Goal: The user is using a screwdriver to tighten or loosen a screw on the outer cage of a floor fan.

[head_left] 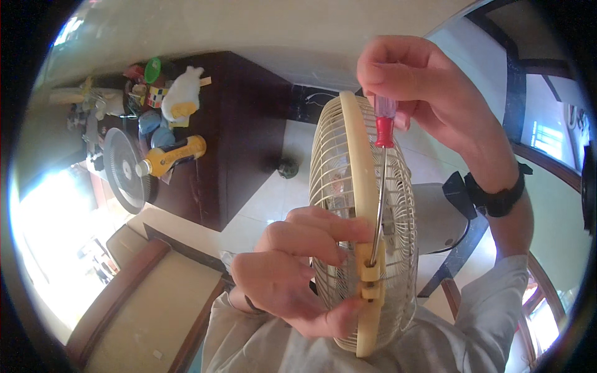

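Note:
An electric fan's round head (pixel 359 155), with a cream rim and wire guards, stands on edge in front of me. My left hand (pixel 289 264) grips the near part of the rim, fingers and thumb on either side of a small yellowish clip (pixel 368 273). In my right hand (pixel 429 84), above the rim, a screwdriver (pixel 384 132) with a clear and red handle is pinched at its top. Its metal shaft slants down along the rim, and the tip enters the clip. Whether a screw sits there is hidden.
At the left stands a dark wooden cabinet (pixel 239 133) bearing a yellow bottle (pixel 177 155), a round grey slatted disc (pixel 126 168), a white figure-like object (pixel 183 93) and other small items. A wood-framed chair (pixel 118 298) is at lower left. A small dark object (pixel 287 168) lies on the tiled floor.

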{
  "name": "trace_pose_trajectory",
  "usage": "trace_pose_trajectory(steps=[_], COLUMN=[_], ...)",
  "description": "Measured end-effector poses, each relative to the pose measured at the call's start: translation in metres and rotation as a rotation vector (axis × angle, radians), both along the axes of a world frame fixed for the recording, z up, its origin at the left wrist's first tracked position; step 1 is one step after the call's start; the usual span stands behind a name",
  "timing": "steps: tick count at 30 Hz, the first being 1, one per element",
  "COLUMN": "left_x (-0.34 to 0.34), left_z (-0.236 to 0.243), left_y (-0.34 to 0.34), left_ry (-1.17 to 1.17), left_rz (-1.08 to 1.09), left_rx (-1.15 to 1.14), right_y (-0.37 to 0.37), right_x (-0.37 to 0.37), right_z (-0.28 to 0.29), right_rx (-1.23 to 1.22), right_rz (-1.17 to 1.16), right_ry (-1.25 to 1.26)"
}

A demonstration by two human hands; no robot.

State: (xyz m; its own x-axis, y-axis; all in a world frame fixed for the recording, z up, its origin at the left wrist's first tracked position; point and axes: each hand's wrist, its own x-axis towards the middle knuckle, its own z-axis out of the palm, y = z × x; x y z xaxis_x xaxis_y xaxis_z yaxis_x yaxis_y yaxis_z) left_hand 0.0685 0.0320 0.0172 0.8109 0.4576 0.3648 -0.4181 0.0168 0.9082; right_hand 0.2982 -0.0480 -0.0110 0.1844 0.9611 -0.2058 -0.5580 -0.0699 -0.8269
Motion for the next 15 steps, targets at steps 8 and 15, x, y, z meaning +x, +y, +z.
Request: trace_pose_trajectory(steps=[8, 15], left_x=[0.001, 0.001], left_z=[-0.006, -0.008], left_y=[0.002, -0.002], left_ry=[-0.037, -0.064], left_rz=[-0.027, 0.025], left_rx=[0.055, -0.003], right_y=[0.011, 0.013], right_x=[-0.016, -0.001], right_z=[0.011, 0.030], right_rx=[-0.001, -0.184], right_rz=[-0.040, -0.005], right_ry=[-0.269, 0.040])
